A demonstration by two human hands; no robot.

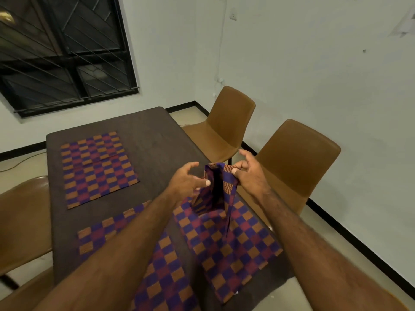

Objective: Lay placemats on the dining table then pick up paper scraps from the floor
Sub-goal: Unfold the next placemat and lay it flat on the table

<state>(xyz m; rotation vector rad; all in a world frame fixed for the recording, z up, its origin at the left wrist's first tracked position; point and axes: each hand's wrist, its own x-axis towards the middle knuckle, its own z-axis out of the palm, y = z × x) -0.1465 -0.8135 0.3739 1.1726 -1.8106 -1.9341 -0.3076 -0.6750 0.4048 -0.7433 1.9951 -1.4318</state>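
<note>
A folded checkered placemat (221, 185) in purple, red and orange hangs above the dark dining table (148, 129). My right hand (248, 173) pinches its top right corner. My left hand (188, 180) grips its left edge with thumb and fingers. Under it another placemat (229, 243) lies flat at the table's near right. A further placemat (98, 234) lies at the near left, partly hidden by my left forearm. At the far left lies a placemat (96, 167) with a crease across it. No paper scraps are visible on the floor.
Two brown chairs (224, 129) (296, 162) stand along the table's right side, and part of another chair (22, 218) sits at the left. A barred dark window (62, 50) fills the far wall. Beige floor (350, 265) runs along the right wall.
</note>
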